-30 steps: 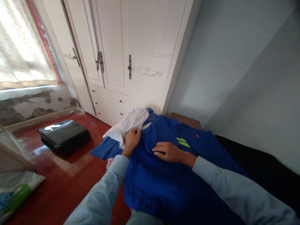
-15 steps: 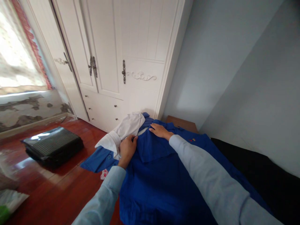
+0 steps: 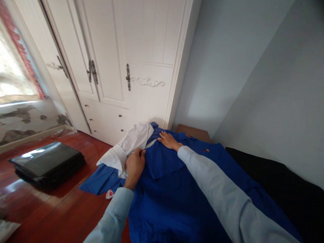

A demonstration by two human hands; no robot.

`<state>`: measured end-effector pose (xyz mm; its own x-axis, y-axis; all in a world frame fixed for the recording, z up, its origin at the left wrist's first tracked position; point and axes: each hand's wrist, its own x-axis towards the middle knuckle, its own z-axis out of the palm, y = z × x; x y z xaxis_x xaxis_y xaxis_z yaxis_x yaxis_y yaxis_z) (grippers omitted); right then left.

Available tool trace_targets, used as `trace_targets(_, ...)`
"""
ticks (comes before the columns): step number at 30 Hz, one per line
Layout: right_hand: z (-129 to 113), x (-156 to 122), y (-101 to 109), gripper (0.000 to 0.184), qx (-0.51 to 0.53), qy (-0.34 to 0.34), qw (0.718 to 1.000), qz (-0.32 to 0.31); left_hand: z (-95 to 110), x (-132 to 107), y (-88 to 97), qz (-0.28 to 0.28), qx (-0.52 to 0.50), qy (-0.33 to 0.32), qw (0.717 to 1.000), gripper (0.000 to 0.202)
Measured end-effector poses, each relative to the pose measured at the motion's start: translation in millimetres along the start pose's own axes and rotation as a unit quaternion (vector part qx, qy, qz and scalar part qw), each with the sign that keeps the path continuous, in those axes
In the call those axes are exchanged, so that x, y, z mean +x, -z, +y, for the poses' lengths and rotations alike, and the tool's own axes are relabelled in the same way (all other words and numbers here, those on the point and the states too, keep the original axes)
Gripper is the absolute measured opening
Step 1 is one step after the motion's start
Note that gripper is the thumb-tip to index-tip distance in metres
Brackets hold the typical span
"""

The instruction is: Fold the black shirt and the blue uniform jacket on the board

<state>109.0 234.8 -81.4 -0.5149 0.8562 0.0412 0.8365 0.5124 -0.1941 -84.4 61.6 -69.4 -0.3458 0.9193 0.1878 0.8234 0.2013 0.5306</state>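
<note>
A dark blue jacket with a small coloured emblem is spread out in front of me. My left hand is closed at its left edge, thumb and fingers pinching the cloth; the fingertips are partly hidden. My right hand lies flat on the upper part of the jacket, fingers stretched out, beside a folded-over flap of blue cloth. Left of my left hand is a white garment with a turned cuff. From under it sticks out a lighter blue sleeve with a button.
A black plastic-wrapped package sits on the red wooden floor at left. Behind stands a white wardrobe with dark handles. Black cloth lies at right, near the grey wall. A brown wooden piece shows behind the jacket.
The whole view has turned slightly right, so the wardrobe and package appear further left. Both hands keep nearly the same places on the jacket.
</note>
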Motion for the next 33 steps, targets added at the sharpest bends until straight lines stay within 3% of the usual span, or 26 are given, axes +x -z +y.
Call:
trace_targets(7,30.9,-57.1,13.1,0.075,-0.015,0.023,0.998,-0.049,2.1,-1.8,0.1,-0.003,0.037,-0.028,0.999,0.035)
trace_targets(11,60.4,-113.2,22.2,0.081,-0.001,0.034,0.999,-0.023,0.9,-2.7,0.4,0.001,0.044,-0.041,0.998,0.037)
trace_targets(13,74.6,-144.2,22.8,0.083,0.006,0.019,1.0,0.005,1.0,-2.6,0.5,-0.001,0.046,-0.047,0.998,0.038)
trace_targets(16,88.2,-188.0,16.4,0.081,-0.008,-0.018,1.0,-0.001,1.9,-2.1,0.5,-0.008,0.054,-0.056,0.997,0.039)
trace_targets(21,79.8,-233.7,2.8,0.075,-0.057,-0.031,0.998,0.017,3.4,-2.9,1.5,-0.019,0.094,-0.077,0.992,0.042)
trace_targets(25,62.5,-245.5,3.8,0.076,-0.069,-0.047,0.996,0.015,6.6,-7.5,6.2,-0.029,0.138,-0.096,0.985,0.042)
trace_targets(28,55.2,-248.7,6.3,0.074,-0.07,-0.055,0.996,0.014,13.1,-14.3,9.5,0.008,0.168,-0.132,0.977,0.042)
trace_targets(31,50.0,-251.0,8.3,0.072,-0.06,-0.064,0.996,0.022,24.4,-20.1,6.7,0.03,0.168,-0.232,0.957,0.048)
trace_targets(33,45.2,-252.8,10.0,0.071,-0.053,-0.075,0.995,0.023,33.4,-20.7,-0.2,-0.012,0.152,-0.329,0.932,0.056)
